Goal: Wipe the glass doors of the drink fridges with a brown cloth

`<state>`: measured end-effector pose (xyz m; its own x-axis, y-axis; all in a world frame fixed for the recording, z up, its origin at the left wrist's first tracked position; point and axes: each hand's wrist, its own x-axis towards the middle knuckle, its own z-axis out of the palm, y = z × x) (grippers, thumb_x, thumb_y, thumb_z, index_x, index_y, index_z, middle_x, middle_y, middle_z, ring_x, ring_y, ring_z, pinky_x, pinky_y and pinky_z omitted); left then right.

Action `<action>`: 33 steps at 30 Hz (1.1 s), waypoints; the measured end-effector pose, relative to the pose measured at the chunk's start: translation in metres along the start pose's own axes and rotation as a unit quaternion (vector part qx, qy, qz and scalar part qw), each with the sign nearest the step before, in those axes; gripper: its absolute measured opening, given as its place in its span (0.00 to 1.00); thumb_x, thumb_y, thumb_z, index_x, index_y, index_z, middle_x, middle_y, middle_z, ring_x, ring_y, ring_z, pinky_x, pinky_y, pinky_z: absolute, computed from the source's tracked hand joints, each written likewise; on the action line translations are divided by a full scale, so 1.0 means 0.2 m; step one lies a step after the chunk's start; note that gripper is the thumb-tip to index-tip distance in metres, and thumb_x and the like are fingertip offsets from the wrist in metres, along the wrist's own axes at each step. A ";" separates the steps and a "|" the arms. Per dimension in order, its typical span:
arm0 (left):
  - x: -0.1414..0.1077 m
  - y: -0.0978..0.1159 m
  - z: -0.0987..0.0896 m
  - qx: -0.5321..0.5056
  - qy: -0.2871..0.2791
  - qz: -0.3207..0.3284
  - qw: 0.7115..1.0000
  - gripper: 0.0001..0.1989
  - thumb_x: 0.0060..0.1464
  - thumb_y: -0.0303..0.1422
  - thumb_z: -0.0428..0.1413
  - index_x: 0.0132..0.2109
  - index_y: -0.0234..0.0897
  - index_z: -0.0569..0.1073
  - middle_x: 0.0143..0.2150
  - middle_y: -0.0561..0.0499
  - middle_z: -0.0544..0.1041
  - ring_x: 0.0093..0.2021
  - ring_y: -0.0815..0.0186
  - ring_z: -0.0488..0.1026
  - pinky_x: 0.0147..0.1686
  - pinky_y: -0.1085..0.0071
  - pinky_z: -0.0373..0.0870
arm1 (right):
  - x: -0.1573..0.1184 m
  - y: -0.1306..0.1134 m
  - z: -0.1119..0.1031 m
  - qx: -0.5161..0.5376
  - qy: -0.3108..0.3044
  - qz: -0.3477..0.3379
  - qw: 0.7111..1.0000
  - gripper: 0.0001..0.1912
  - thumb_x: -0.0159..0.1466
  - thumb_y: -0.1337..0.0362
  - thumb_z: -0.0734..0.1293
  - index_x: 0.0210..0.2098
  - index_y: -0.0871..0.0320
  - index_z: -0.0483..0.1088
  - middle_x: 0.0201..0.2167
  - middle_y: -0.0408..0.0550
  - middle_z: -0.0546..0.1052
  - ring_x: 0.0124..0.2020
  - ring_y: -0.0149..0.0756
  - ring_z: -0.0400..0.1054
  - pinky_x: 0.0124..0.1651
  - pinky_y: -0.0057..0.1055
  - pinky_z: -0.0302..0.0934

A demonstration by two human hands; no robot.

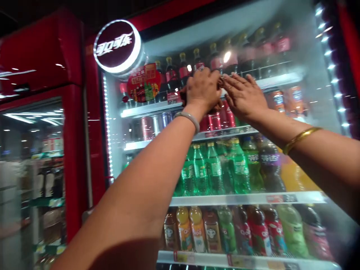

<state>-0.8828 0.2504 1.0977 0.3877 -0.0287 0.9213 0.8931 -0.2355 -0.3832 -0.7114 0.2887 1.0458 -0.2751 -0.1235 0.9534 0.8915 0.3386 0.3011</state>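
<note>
Both arms reach up toward the glass front of a lit drinks cooler (213,200). My left hand (204,90), with a grey bangle at the wrist, is raised with bent fingers around something dark and reddish-brown that I cannot make out. Close on its right, my right hand (243,93) lies with its fingers stretched out, the fingertips near that dark thing; a gold bangle circles the forearm. Behind the hands stand dark bottles with red labels (170,73) and red cans (215,120). Green bottles (200,165) fill the shelf below.
A round lit sign (116,45) sits at the cooler's upper left, above a red round sticker (144,84). Juice and soda bottles (197,228) line the lower shelf. Another red cooler (74,150) stands at the left. Light strips run along the door's sides.
</note>
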 end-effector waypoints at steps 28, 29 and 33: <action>0.02 0.55 0.16 -0.040 0.000 0.181 0.983 0.12 0.62 0.32 0.55 0.51 0.41 0.77 0.55 0.41 0.76 0.56 0.46 0.69 0.51 0.52 0.65 | -0.15 0.47 -0.20 -0.044 -0.064 0.076 0.994 0.30 0.74 0.54 0.50 0.73 0.51 0.55 0.75 0.44 0.56 0.76 0.43 0.47 0.77 0.55 0.42; 0.06 0.54 0.16 -0.042 0.000 0.168 0.985 0.13 0.62 0.31 0.55 0.52 0.41 0.77 0.55 0.41 0.76 0.56 0.46 0.69 0.51 0.52 0.65 | -0.15 0.49 -0.21 -0.038 -0.072 0.066 0.995 0.30 0.74 0.54 0.49 0.73 0.52 0.55 0.75 0.44 0.56 0.77 0.43 0.47 0.77 0.54 0.42; 0.14 0.63 0.18 -0.050 0.031 0.012 0.998 0.14 0.64 0.32 0.53 0.54 0.41 0.76 0.56 0.40 0.75 0.57 0.44 0.68 0.52 0.49 0.64 | -0.18 0.59 -0.28 -0.043 -0.116 0.011 0.992 0.31 0.74 0.52 0.50 0.74 0.50 0.52 0.76 0.44 0.54 0.77 0.45 0.45 0.78 0.55 0.39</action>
<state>-0.7509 0.2551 1.0717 0.3909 -0.0942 0.9156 0.8554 -0.3302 -0.3992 -0.5752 0.2810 1.0456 -0.3215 0.1046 0.9411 0.9229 0.2571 0.2866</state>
